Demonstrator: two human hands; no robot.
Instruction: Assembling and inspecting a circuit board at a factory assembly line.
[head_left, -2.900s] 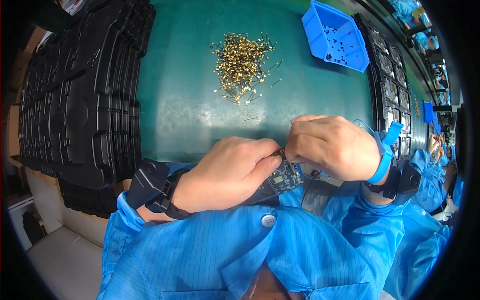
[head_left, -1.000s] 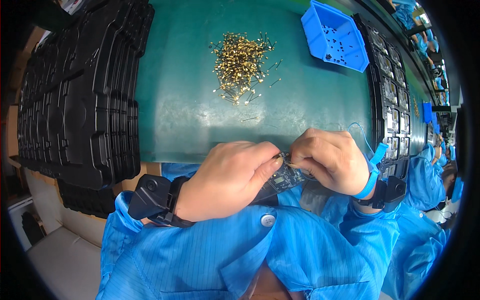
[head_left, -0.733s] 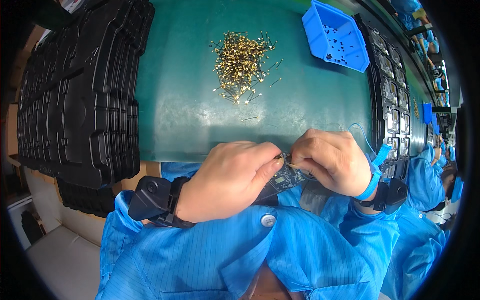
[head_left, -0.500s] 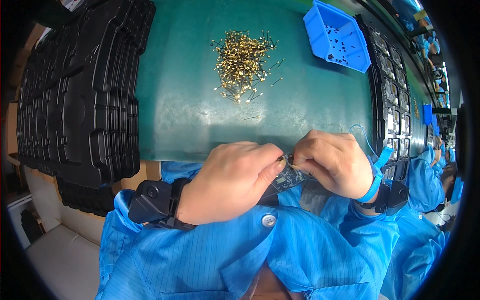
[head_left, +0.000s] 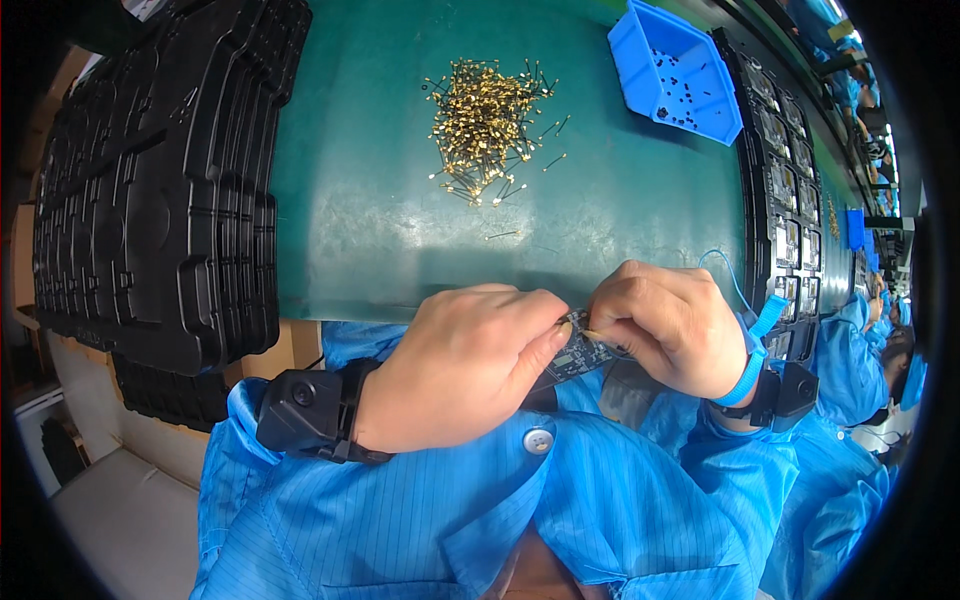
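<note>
While the left hand [head_left: 465,365] clamps the dark circuit board [head_left: 573,358] between thumb and fingers by the near edge of the green table [head_left: 370,235], the right hand [head_left: 672,328] bunches its fingertips at the board's top end; can't tell what, if anything, they grip. If the left pinch slips or the right pushes off-centre, I'd expect the board to twist or drop, as no support shows beneath it.

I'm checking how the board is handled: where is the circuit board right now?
In the head view, the circuit board is below and right of centre, between the left hand, which pinches it, and the right hand.
</note>
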